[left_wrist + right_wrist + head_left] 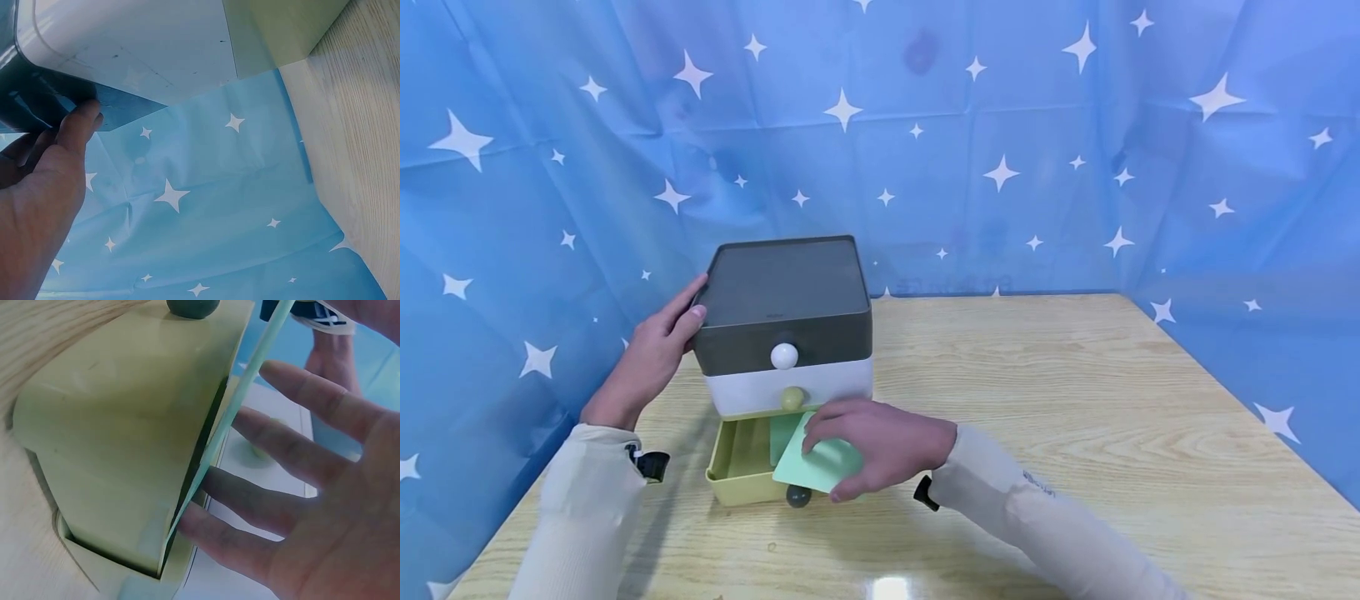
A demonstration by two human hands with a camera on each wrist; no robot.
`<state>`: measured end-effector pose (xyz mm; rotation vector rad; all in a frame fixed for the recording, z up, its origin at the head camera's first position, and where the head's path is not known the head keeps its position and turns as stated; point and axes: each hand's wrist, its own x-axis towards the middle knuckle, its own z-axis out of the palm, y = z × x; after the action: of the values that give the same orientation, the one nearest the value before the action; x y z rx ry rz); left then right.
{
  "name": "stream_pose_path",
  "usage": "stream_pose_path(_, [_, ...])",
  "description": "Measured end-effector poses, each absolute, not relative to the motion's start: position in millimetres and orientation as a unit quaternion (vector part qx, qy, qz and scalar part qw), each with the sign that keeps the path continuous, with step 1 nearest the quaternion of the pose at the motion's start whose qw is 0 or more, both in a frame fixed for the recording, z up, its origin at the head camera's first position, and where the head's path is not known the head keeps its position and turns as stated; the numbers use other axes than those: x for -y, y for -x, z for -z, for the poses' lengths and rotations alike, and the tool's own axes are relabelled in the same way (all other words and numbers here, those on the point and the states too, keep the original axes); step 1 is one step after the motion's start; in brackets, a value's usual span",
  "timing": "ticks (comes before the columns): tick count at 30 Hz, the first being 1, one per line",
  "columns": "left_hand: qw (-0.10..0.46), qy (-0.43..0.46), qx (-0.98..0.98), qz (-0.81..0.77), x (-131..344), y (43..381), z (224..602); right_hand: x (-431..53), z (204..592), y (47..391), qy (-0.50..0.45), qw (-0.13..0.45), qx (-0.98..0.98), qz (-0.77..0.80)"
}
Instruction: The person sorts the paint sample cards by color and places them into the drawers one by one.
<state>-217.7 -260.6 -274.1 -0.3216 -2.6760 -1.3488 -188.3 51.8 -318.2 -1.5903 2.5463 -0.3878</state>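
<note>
A stacked drawer box (pixel 786 283) has a dark grey top tier, a white middle tier and a yellow-green bottom drawer (pixel 741 490) pulled out. My left hand (pixel 651 358) rests against the left side of the grey tier, thumb and index finger at its top rim; in the left wrist view, fingertips touch the dark side wall. Over the pulled-out drawer, my right hand (pixel 883 446) holds a thin mint-green card (pixel 820 463), tilted, its fingers against one face. Another mint-green piece (pixel 781 435) shows inside the drawer, partly hidden by the card.
Round knobs mark the drawer fronts: white (pixel 784 356), yellow-green (pixel 792 398) and dark grey (pixel 798 497). The box stands on a light wood table (pixel 1075 400). A blue star-patterned curtain (pixel 925 167) hangs behind and along both sides.
</note>
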Motion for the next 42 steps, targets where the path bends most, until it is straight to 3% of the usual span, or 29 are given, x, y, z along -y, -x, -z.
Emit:
stream_pose_path(30, [0.06,0.108,0.883,0.452,261,219,277,-38,330,202,0.521,0.063,-0.841,0.13])
stream_pose_path(42, [0.058,0.107,0.886,0.447,261,219,276,-27,315,170,0.568,-0.01,-0.817,0.099])
